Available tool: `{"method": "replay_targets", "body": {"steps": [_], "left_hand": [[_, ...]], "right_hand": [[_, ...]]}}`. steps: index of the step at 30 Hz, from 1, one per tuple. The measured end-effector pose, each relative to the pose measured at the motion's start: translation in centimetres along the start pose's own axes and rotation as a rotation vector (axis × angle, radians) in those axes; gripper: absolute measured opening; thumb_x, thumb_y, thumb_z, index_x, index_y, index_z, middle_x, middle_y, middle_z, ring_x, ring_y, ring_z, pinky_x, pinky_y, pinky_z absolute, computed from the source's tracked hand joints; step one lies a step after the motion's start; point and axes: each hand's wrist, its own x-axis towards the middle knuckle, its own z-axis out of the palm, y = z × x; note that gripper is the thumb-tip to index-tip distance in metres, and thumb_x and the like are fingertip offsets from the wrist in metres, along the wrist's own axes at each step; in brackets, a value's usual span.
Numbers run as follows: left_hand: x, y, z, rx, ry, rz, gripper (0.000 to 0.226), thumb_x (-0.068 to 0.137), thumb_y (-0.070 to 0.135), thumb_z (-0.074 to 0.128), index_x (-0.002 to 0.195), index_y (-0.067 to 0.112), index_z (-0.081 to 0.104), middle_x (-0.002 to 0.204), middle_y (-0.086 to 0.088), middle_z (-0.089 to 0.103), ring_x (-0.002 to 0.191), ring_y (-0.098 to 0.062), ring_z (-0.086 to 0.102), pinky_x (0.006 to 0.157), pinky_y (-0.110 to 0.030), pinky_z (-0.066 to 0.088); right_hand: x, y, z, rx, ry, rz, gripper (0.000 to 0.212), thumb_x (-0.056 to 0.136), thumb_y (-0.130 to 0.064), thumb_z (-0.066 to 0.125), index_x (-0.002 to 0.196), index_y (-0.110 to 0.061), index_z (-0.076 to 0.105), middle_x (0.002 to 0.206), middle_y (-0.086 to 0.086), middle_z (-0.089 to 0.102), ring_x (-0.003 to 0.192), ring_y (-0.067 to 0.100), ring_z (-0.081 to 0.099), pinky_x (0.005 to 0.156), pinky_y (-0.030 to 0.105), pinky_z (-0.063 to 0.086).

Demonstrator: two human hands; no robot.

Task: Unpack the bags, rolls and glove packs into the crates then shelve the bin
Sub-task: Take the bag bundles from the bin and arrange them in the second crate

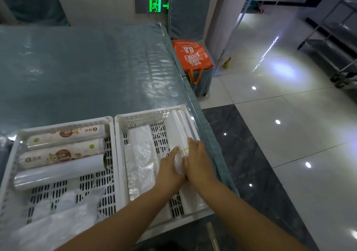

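Observation:
Two white slotted crates stand side by side at the table's near edge. The left crate (113,154) holds three rolls (61,150) lying across its far half and clear glove packs (63,210) in its near half. The right crate (119,135) holds a flat stack of clear bags (140,160) on its left and a long white bag bundle (178,129) with a yellow rubber band along its right side. Both hands press on that bundle: my left hand (170,170) on its left side, my right hand (199,163) on top of it.
The table (87,67) has a blue-grey cloth under clear plastic; its right edge runs just beside the right crate. An orange shopping bag (191,55) sits on a covered chair past the table's far right corner. Glossy tiled floor lies right, with a metal trolley (332,44) beyond.

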Motion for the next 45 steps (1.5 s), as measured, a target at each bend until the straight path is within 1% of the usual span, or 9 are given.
{"method": "replay_targets", "body": {"steps": [3,8,13,19,26,30,34,39,45], "left_hand": [[0.3,-0.6,0.3,0.075,-0.019,-0.052,0.074,0.081,0.019,0.065,0.143,0.021,0.025,0.118,-0.012,0.051,0.097,-0.018,0.057,0.092,-0.029,0.045],[0.2,-1.6,0.2,0.115,-0.019,-0.056,0.073,0.077,0.027,0.068,0.139,0.026,0.030,0.112,-0.014,0.048,0.096,-0.024,0.054,0.089,-0.030,0.046],[0.1,-1.6,0.0,0.292,0.026,0.050,0.082,0.070,0.045,0.070,0.140,0.028,0.031,0.117,-0.003,0.035,0.105,-0.016,0.040,0.087,-0.020,0.031],[-0.9,-0.6,-1.2,0.338,-0.071,0.050,0.074,0.066,0.047,0.071,0.129,0.028,0.037,0.134,-0.004,0.032,0.122,-0.025,0.037,0.101,-0.037,0.040],[-4.9,-1.5,-0.4,0.608,-0.310,0.051,0.112,0.064,0.044,0.076,0.146,0.027,0.001,0.154,0.000,0.003,0.139,-0.024,0.010,0.112,-0.040,0.023],[-4.3,-1.4,-2.2,0.637,-0.282,0.182,0.082,0.073,0.034,0.070,0.141,0.020,0.028,0.146,0.000,0.032,0.129,-0.020,0.031,0.104,-0.033,0.032],[-3.1,-2.1,-6.9,1.027,-0.279,0.623,0.035,0.079,0.011,0.058,0.114,0.015,0.060,0.112,-0.004,0.065,0.106,-0.021,0.054,0.098,-0.035,0.039],[-2.9,-3.1,-9.7,1.259,-0.379,0.829,0.031,0.062,0.021,0.077,0.092,0.024,0.069,0.095,0.004,0.069,0.092,-0.016,0.063,0.092,-0.035,0.049],[-2.7,-2.7,-10.3,1.327,-0.307,0.894,0.033,0.058,0.023,0.079,0.090,0.024,0.070,0.101,-0.002,0.066,0.100,-0.023,0.060,0.091,-0.040,0.049]], "right_hand": [[-0.1,0.0,0.5,-0.096,-0.025,0.005,0.060,0.093,-0.012,0.048,0.144,-0.009,0.016,0.145,0.019,0.026,0.124,0.029,0.039,0.099,0.036,0.038],[-1.0,0.6,1.2,-0.250,0.027,-0.049,0.062,0.093,-0.014,0.050,0.145,-0.008,0.017,0.150,0.014,0.023,0.134,0.027,0.025,0.107,0.033,0.029],[-1.5,1.8,1.0,-0.394,0.090,-0.100,0.053,0.086,-0.018,0.057,0.136,-0.017,0.039,0.143,0.006,0.038,0.127,0.026,0.033,0.101,0.039,0.030],[-1.9,1.7,1.2,-0.461,0.102,-0.192,0.057,0.060,-0.019,0.083,0.112,-0.015,0.061,0.116,0.012,0.061,0.097,0.031,0.058,0.076,0.041,0.050],[-1.9,1.5,1.1,-0.440,0.136,-0.238,0.043,0.062,-0.017,0.082,0.102,-0.014,0.066,0.108,0.011,0.064,0.092,0.031,0.060,0.071,0.042,0.049],[-1.3,0.4,1.0,-0.259,0.198,-0.315,0.033,0.066,-0.002,0.075,0.098,-0.006,0.068,0.108,0.014,0.064,0.095,0.031,0.059,0.076,0.041,0.050],[-0.9,-1.9,1.4,0.082,0.061,-0.348,0.034,0.086,0.004,0.050,0.119,-0.003,0.056,0.114,0.012,0.059,0.094,0.023,0.061,0.082,0.029,0.049],[-1.1,-3.4,3.2,0.048,-0.213,-0.197,0.031,0.090,-0.005,0.045,0.120,-0.009,0.052,0.112,0.011,0.059,0.098,0.025,0.058,0.086,0.033,0.047],[-0.8,-3.8,4.9,-0.152,-0.188,-0.212,0.018,0.087,-0.004,0.044,0.097,-0.007,0.058,0.100,0.009,0.054,0.090,0.024,0.053,0.073,0.035,0.046]]}}
